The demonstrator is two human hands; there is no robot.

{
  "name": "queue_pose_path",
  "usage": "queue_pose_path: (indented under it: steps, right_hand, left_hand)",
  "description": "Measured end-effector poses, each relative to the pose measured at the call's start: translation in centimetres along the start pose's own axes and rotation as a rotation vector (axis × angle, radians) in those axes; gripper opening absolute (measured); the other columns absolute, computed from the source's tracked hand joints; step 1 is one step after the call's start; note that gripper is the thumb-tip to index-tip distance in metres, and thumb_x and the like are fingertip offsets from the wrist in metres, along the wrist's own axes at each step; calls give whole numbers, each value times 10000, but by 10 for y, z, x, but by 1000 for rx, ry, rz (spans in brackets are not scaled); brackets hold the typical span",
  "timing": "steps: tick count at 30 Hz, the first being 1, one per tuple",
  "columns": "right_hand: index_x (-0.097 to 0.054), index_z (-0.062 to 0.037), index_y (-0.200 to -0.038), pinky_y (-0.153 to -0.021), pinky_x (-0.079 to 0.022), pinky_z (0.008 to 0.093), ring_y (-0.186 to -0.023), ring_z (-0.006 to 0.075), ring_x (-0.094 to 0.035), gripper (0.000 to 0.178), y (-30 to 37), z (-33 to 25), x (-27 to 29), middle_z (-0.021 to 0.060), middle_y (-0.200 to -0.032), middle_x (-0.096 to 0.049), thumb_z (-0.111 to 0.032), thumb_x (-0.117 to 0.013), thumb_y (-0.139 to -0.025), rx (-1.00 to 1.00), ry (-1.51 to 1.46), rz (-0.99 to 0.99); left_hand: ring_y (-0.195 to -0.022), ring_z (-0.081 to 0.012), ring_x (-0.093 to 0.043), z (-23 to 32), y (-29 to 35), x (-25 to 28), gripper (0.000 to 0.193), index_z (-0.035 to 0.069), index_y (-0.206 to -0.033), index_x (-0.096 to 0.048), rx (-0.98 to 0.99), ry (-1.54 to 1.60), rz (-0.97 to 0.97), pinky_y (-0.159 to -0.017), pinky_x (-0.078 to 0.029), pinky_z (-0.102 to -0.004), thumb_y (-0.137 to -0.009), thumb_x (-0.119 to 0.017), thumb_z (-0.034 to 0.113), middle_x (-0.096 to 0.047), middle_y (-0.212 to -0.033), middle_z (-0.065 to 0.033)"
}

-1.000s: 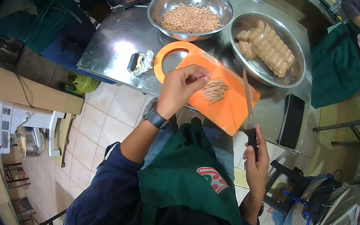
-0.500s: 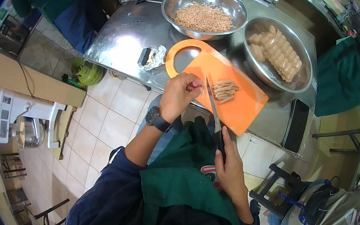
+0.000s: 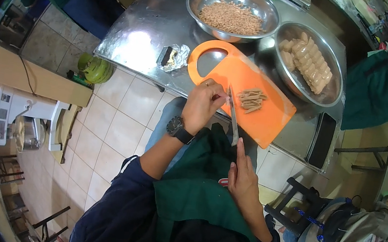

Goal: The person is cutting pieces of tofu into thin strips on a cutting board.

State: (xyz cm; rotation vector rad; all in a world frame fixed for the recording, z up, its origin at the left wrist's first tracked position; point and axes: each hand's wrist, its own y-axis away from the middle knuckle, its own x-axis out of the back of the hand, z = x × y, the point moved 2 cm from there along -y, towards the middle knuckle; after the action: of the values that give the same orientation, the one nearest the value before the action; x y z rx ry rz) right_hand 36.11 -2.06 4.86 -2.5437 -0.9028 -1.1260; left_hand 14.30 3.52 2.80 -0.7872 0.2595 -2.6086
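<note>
Knife (image 3: 233, 118) was in my right hand (image 3: 244, 179), fingers closed round the handle near my apron (image 3: 204, 191), index finger laid along the spine, blade reaching up over the near edge of the orange cutting board (image 3: 263, 115). My left hand (image 3: 202, 103) rested at the board's near-left edge, fingers curled, tips pinched close to the blade; whether it gripped anything I could not tell. A small heap of tan cut strips (image 3: 250, 99) lay on the board just right of the blade. Board sat on the steel table (image 3: 141, 36). Behind it: a steel bowl of small brown pieces (image 3: 231, 17) and a second bowl of pale blocks (image 3: 307, 57). Crumpled foil (image 3: 173, 57) lay left of the board.
</note>
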Motion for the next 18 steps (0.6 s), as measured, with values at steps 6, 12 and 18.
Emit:
queue_pose_path:
  steps: [6,12,18]
  right_hand:
    - [-220,-97,-1532,-662,-504,447,-744,386,-609,702,-8,-3,-14,226,-883,-595,-6,-507,-897,-59,32,-4]
    - [-195,-115,-1541,-569,-512,488,-605,390,-598,737,-37,-14,-21,205,-748,-584,-35,-527,-888,-122,335,-11]
    - [-202,-146,-1543,-545,-498,502,-583,395,-588,740,-1,-4,-8,193,-697,-545,-40,-530,-888,-129,336,-42]
  left_hand:
    - [-643,-226,-578,0,3,-2,82,-20,-824,-662,-6,32,0,-594,-449,-321,-794,-710,38,-562,-756,-123]
    - [-655,-245,-576,0,4,-1,77,-20,-823,-662,28,75,-24,-605,-449,-342,-798,-701,41,-553,-752,-130]
    - [-680,-269,-588,1,3,-7,85,-15,-809,-657,15,41,-8,-620,-456,-357,-782,-707,47,-562,-752,-140]
